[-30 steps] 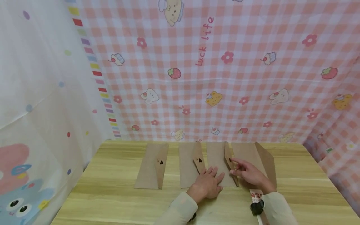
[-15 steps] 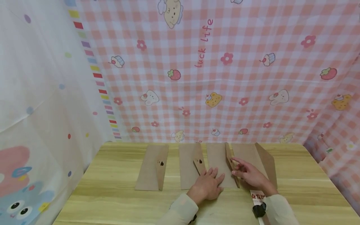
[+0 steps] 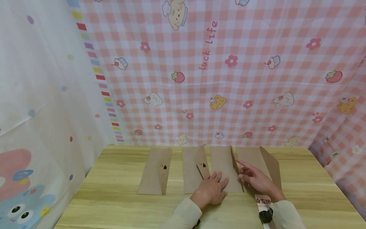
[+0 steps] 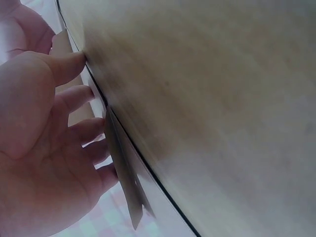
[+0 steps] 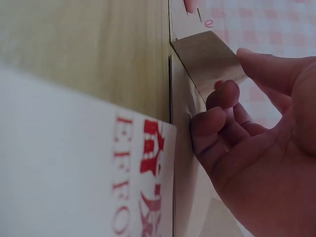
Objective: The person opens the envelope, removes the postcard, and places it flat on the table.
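Several brown paper envelopes lie in a row on the wooden table. My left hand (image 3: 211, 190) rests with spread fingers on the near part of the third envelope (image 3: 221, 159) from the left. That envelope's flap (image 5: 205, 54) stands nearly upright at its right side. At the flap's edge, my right hand (image 3: 258, 181) pinches it, by the right wrist view; the exact contact is partly hidden in the head view. To the right, the last envelope (image 3: 247, 154) has its flap (image 3: 273, 163) spread open, partly behind my right hand.
A white card with red lettering (image 3: 261, 203) lies below my right wrist. The leftmost envelope (image 3: 150, 171) has its flap folded over; the second envelope's flap (image 3: 202, 165) is partly raised. A checked pink cloth (image 3: 188, 95) hangs behind the table (image 3: 114, 190).
The third envelope's flap has swung from leaning left to nearly upright. My right hand has shifted slightly right with it. The left hand has stayed in place.
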Demonstrator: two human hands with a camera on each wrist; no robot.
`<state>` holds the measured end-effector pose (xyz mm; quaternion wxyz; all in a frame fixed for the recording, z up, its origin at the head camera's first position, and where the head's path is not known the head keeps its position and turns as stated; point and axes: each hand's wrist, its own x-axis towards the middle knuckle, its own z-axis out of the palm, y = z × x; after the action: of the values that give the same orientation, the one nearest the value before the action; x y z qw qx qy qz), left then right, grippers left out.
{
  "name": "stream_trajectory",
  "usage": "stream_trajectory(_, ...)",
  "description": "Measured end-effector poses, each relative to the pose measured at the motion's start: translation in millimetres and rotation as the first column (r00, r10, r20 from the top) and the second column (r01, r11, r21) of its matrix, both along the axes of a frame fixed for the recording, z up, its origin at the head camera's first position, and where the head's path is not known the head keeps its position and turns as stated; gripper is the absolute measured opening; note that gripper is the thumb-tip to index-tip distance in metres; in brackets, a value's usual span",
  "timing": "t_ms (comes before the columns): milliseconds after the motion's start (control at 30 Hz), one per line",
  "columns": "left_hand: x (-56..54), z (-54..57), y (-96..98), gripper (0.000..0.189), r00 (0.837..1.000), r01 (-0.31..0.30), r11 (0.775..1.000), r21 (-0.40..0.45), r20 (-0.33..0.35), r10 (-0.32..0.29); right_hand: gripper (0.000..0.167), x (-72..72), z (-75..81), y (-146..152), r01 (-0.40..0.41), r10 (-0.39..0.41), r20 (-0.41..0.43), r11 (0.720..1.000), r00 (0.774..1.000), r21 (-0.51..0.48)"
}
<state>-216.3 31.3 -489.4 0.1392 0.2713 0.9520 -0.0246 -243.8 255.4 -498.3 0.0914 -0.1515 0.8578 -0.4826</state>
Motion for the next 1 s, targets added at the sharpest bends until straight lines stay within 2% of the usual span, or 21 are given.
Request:
stream_trajectory(300,-1.3,-1.4,-1.2,0.057,1.000,0.005,1.000,0.008,0.014,-0.005,0.065,1.7,-0.5,7,0.010,-0.010,-0.067,1.000,0.998,0.006)
stream_trajectory(567,-1.8,-1.6,-1.6,0.057,1.000,0.001,1.000,0.016,0.027,-0.001,0.068,0.3,-0.3,12,-0.012,0.010,-0.043,0.999,0.999,-0.047)
stream_trajectory(833,-0.6,-2.1,-2.2,0.057,1.000,0.006,1.000,0.016,0.015,-0.006,0.061,0.0,5.4,13,0.033,-0.035,-0.054,0.999,0.998,-0.041)
stream_trajectory(1000,-0.5,-1.8,-3.0,0.056,1.000,0.004,1.000,0.023,0.017,-0.004,0.059,-0.1,10.2,13,0.091,-0.089,0.031,0.994,0.996,-0.058)
